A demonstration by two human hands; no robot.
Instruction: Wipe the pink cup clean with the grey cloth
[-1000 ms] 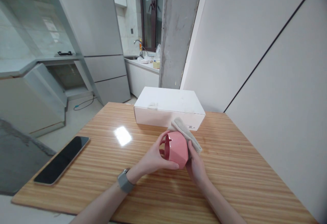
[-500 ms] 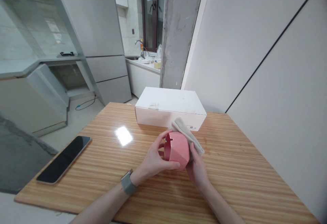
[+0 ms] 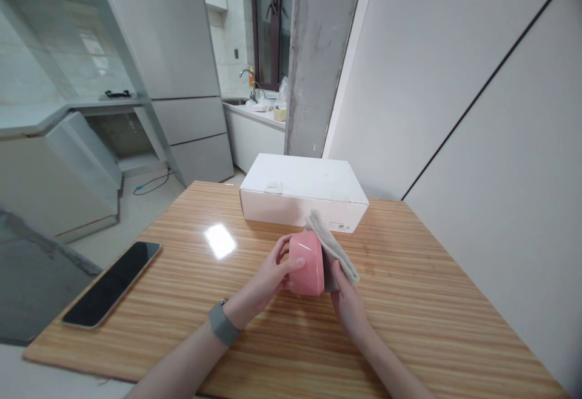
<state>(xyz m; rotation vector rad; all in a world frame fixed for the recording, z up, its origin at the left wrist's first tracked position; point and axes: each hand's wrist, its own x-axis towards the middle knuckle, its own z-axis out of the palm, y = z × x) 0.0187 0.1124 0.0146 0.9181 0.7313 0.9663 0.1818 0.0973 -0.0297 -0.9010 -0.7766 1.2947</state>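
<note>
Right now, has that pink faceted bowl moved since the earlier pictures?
Yes. The pink faceted bowl has shifted left relative to the white cardboard box, and it has turned so that its open side no longer shows.

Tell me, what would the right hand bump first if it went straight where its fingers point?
The grey cloth, already under the right hand; past it, probably the white box, though depth is unclear.

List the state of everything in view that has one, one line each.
left hand: gripping the pink pot
right hand: pressing the grey cloth against the pot
pink pot: held between both hands
grey cloth: folded, draped over the pot's side
white box: closed
phone: lying flat, screen dark
fridge: doors shut
</note>
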